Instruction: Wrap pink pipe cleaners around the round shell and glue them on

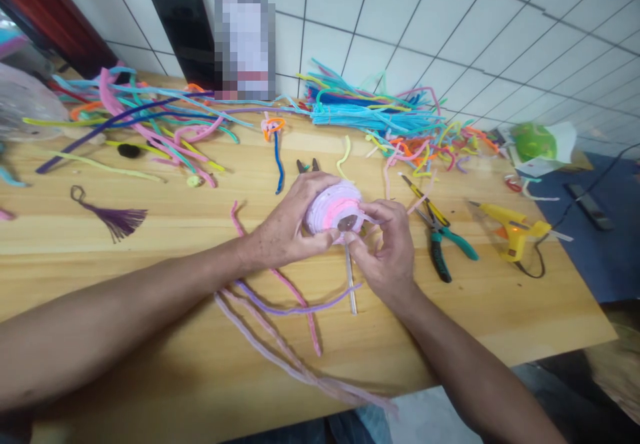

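Observation:
Between my two hands is a rounded form wound with lavender and pink pipe cleaner (320, 209), with a dark round opening facing me. My left hand (283, 231) wraps around its left side, the thumb near the opening's lower rim. My right hand (385, 247) pinches a pale lavender pipe cleaner at the form's right edge, thumb and fingertips close to the opening. Below the hands lie a clear stick (351, 284), a purple pipe cleaner (290, 311), a pink pipe cleaner (303, 301) and pale strands (280, 354) reaching to the table's front edge.
Pliers (440, 251) and a yellow cutter (425, 201) lie right of my hands, beside a yellow glue gun (515, 224) with a cord. Bundled pipe cleaners (375, 114) line the tiled wall. A phone (183, 24) leans there. A purple tassel (115, 217) lies left.

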Action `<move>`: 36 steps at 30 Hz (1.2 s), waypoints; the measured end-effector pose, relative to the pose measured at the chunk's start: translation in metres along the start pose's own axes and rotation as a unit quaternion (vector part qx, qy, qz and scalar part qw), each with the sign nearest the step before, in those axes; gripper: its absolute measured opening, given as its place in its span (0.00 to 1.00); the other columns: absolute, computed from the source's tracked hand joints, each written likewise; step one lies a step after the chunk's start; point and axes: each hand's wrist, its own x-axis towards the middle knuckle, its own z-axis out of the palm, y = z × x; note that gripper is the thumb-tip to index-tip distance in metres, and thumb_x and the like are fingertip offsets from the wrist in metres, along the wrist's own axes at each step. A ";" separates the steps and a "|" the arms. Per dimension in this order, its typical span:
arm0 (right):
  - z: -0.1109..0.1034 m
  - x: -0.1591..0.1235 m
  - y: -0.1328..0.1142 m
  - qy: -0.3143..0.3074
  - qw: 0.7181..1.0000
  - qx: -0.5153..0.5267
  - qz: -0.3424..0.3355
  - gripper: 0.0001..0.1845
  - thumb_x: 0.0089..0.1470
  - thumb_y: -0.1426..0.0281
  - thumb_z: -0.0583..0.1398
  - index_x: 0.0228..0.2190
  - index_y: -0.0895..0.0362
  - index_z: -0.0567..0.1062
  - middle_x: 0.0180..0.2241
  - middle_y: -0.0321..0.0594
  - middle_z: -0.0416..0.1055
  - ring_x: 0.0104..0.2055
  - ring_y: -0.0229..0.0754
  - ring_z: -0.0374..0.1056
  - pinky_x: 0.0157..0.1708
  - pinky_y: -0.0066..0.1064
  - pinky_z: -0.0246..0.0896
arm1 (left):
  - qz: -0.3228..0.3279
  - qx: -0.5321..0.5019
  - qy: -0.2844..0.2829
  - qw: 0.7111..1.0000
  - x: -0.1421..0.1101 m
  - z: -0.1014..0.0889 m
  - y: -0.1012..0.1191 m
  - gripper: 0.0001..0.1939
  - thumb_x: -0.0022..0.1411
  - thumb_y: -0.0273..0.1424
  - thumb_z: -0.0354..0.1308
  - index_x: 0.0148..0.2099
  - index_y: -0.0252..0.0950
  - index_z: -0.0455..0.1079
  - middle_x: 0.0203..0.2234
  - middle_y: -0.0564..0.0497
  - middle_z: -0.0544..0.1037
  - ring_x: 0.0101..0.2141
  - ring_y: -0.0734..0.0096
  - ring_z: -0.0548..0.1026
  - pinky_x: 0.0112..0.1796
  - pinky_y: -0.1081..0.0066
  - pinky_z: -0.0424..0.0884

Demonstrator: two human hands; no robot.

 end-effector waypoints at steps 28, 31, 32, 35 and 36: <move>0.000 0.000 -0.003 0.005 1.000 0.014 0.028 0.23 0.56 0.75 0.65 0.52 0.48 0.73 0.48 0.41 0.71 0.52 0.49 0.71 0.53 0.48 0.71 | -0.006 0.004 -0.001 1.000 0.001 0.001 0.001 0.34 0.67 0.40 0.64 0.70 0.41 0.58 0.63 0.38 0.70 0.64 0.49 0.68 0.65 0.45 0.66; 0.000 0.000 -0.003 0.004 0.999 0.023 0.027 0.23 0.56 0.75 0.65 0.53 0.48 0.73 0.47 0.41 0.71 0.52 0.49 0.71 0.53 0.47 0.70 | -0.017 0.004 -0.001 1.000 0.001 0.001 0.000 0.35 0.66 0.40 0.65 0.70 0.41 0.58 0.63 0.38 0.70 0.64 0.48 0.68 0.65 0.44 0.66; 0.000 0.000 -0.002 0.003 0.999 0.026 0.028 0.24 0.56 0.75 0.65 0.53 0.48 0.73 0.48 0.41 0.71 0.52 0.49 0.71 0.54 0.47 0.70 | -0.020 0.005 -0.001 1.000 0.000 0.002 0.000 0.36 0.65 0.40 0.65 0.70 0.41 0.58 0.63 0.38 0.70 0.64 0.48 0.68 0.65 0.44 0.66; 0.001 0.000 -0.001 0.001 0.999 0.034 0.027 0.25 0.55 0.76 0.65 0.53 0.48 0.72 0.48 0.41 0.70 0.53 0.49 0.70 0.54 0.48 0.70 | -0.021 0.008 -0.001 1.000 0.000 0.002 -0.001 0.35 0.65 0.41 0.65 0.70 0.40 0.58 0.62 0.38 0.70 0.64 0.48 0.68 0.65 0.44 0.66; 0.001 0.000 -0.001 0.002 0.999 0.034 0.025 0.25 0.55 0.76 0.65 0.53 0.48 0.72 0.48 0.41 0.70 0.53 0.49 0.70 0.54 0.48 0.70 | -0.017 0.007 0.000 1.000 0.000 0.002 -0.001 0.35 0.66 0.40 0.65 0.70 0.40 0.58 0.62 0.38 0.70 0.64 0.49 0.68 0.65 0.45 0.66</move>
